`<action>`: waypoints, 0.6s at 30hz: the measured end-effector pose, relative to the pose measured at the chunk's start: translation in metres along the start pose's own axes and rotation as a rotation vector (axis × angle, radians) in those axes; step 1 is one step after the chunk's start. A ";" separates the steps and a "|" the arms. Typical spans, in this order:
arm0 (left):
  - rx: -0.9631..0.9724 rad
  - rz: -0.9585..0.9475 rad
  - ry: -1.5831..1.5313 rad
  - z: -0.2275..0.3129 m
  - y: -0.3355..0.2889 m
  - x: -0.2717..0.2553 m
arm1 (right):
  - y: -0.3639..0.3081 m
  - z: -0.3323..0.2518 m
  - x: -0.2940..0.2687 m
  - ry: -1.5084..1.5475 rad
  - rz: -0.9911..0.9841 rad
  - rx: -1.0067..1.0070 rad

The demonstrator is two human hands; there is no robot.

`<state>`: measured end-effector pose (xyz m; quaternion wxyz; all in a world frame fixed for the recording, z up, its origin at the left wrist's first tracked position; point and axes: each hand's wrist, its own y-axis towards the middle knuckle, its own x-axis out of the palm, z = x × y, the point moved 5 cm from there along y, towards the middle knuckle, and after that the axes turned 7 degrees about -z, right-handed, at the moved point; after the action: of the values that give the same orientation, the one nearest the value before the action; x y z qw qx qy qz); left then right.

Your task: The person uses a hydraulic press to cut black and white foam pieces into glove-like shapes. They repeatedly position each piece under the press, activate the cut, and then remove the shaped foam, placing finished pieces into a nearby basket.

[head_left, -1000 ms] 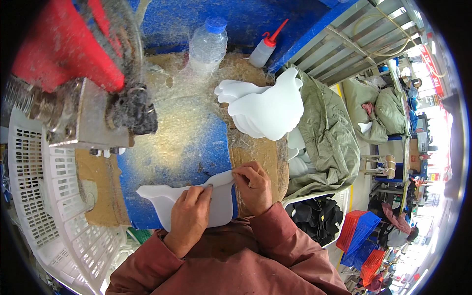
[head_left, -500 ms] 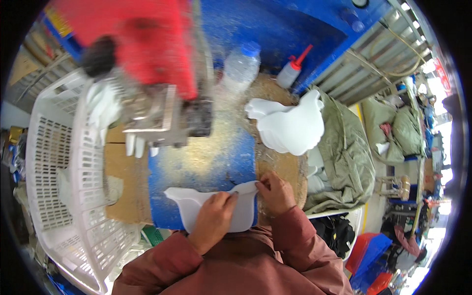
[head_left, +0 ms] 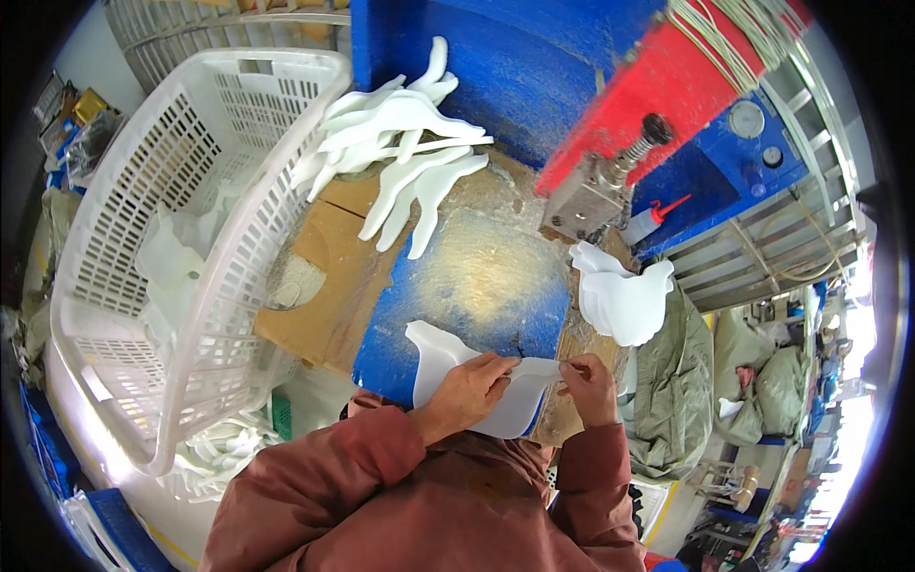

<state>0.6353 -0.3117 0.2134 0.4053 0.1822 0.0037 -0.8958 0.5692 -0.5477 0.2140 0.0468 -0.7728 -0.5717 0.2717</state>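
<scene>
A thin white sheet piece (head_left: 521, 408), curved and drawn out into narrow ends, lies at the near edge of a blue board (head_left: 386, 343). My left hand (head_left: 467, 389) lies across its middle, with thumb and fingers closed along the upper edge. At the piece's right end, my right hand (head_left: 591, 386) pinches the tip. Beyond and to the right rests a stack of similar white pieces (head_left: 624, 297). Yellowish dust covers the board's middle.
A red machine arm (head_left: 624, 110) with a metal head (head_left: 583, 200) hangs at the far right of the board. White curved offcuts (head_left: 405, 124) are heaped at the far left. A white basket (head_left: 124, 238) stands left; a green cloth sack (head_left: 672, 391) sits right.
The red arm has swung right, off the board's far left side, uncovering the heaped offcuts. My view has turned left. Both hands keep hold of the white piece.
</scene>
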 end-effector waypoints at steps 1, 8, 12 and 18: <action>0.016 0.006 -0.004 -0.002 -0.001 0.001 | 0.000 -0.001 0.000 0.089 -0.031 0.026; 0.119 0.051 -0.037 -0.012 -0.002 0.003 | 0.010 0.007 0.006 0.403 -0.344 0.302; 0.143 0.040 -0.032 -0.013 -0.002 0.000 | 0.011 0.009 0.007 0.155 -0.310 0.240; 0.111 -0.008 -0.116 -0.006 0.000 -0.010 | -0.036 -0.034 0.022 -0.269 -0.018 -0.308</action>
<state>0.6432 -0.3033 0.2107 0.3906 0.1519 -0.0686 -0.9053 0.5589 -0.5071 0.2483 -0.1461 -0.7226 -0.6142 0.2814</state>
